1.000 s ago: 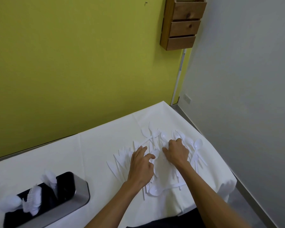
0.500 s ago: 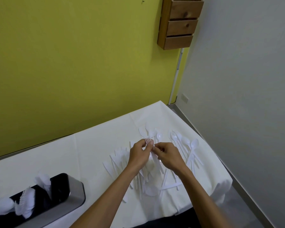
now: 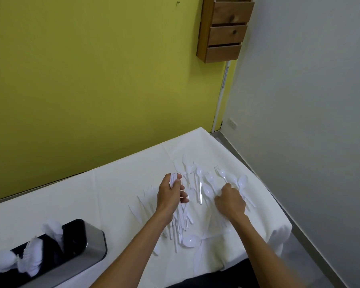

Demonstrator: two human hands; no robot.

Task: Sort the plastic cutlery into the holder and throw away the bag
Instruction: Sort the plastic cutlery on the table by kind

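White plastic cutlery lies scattered on the white table: spoons, forks and knives. My left hand is closed around a bundle of white forks, their heads sticking up above my fist and the handles hanging below. My right hand rests palm down on the pile to the right, fingertips on a fork handle near several spoons; whether it grips anything is unclear. The metal holder with a black inside stands at the front left, with white cutlery in it. No bag is visible.
A yellow wall runs behind the table and a grey wall stands on the right. A wooden wall rack hangs in the corner. The table's right edge drops to a grey floor.
My hands have parted: the left keeps the fork bundle raised, and the right has moved right and down onto the spoons and forks. Half a second ago both met at the bundle.
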